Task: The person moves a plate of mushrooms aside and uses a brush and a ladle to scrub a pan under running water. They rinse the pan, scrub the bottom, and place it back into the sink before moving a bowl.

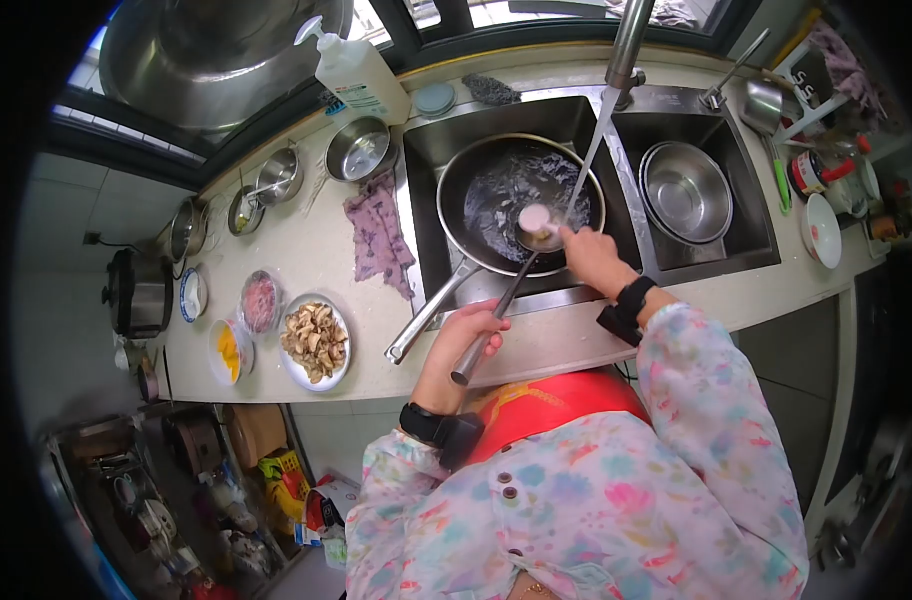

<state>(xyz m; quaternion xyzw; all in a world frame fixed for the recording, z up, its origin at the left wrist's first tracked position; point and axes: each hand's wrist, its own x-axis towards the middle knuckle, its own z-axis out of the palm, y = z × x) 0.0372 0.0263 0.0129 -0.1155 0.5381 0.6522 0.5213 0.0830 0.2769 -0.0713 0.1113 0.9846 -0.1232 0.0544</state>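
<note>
My left hand (pixel 474 335) is closed around the dark handle of a ladle (pixel 511 295), whose metal head reaches over a wok (pixel 444 205). My right hand (pixel 591 258) grips a small scrubbing brush (pixel 538 216) with a pale pink, round head, held against the ladle's head. The ladle's head is partly hidden by the brush. Water (pixel 594 150) runs from the faucet (pixel 628 50) into the wok beside my right hand. The wok sits in the left sink basin (pixel 616 265), bubbly water inside, its long metal handle (pixel 426 315) sticking out over the counter's front.
Nested steel bowls (pixel 686 195) stand in the right basin. Left of the sink are a purple cloth (pixel 378 235), a steel bowl (pixel 359 150), a plate of sliced mushrooms (pixel 316 342), a bowl of minced meat (pixel 262 302) and a pump bottle (pixel 361 75). A white bowl (pixel 822 230) is at the right.
</note>
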